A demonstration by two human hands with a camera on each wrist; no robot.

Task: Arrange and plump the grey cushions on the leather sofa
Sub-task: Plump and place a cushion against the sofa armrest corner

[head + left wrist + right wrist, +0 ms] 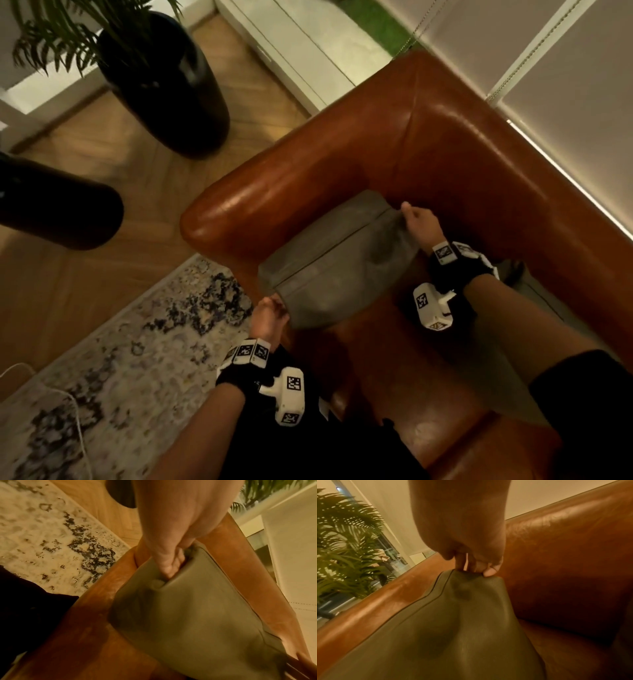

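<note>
A grey cushion stands in the corner of the brown leather sofa, leaning against the armrest. My left hand grips its near top corner, fingers curled into the fabric. My right hand pinches the far top corner beside the backrest; the right wrist view shows the fingertips bunching the grey cushion there. A second grey cushion may lie behind my right forearm, mostly hidden.
A tall black planter with a palm stands on the wood floor left of the armrest. Another dark round object sits at the far left. A patterned rug lies before the sofa. White blinds hang behind the backrest.
</note>
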